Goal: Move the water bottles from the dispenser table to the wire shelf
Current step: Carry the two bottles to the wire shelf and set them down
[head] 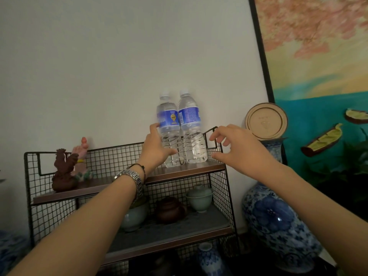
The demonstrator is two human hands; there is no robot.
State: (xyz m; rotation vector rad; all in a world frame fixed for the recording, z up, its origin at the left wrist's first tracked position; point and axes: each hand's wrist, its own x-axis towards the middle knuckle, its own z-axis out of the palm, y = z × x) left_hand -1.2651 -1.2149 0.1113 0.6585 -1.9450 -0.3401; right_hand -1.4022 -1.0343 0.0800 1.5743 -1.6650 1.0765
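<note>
Two clear water bottles with blue labels and white caps stand upright side by side at the right end of the top board of the black wire shelf [111, 154]. My left hand [156, 149] wraps around the lower body of the left bottle [169, 126]. The right bottle [192, 126] touches the left one and stands free. My right hand [237, 146] hovers just to its right with fingers spread, holding nothing, close to the shelf's right wire side.
A brown rooster figure [63, 172] and a pink figure [80, 154] stand on the top board's left end. Below sit a dark teapot [170, 210] and celadon lidded cups [199, 197]. A large blue-and-white vase [278, 226] with a round plate [265, 120] stands at right, a framed painting [318, 56] behind.
</note>
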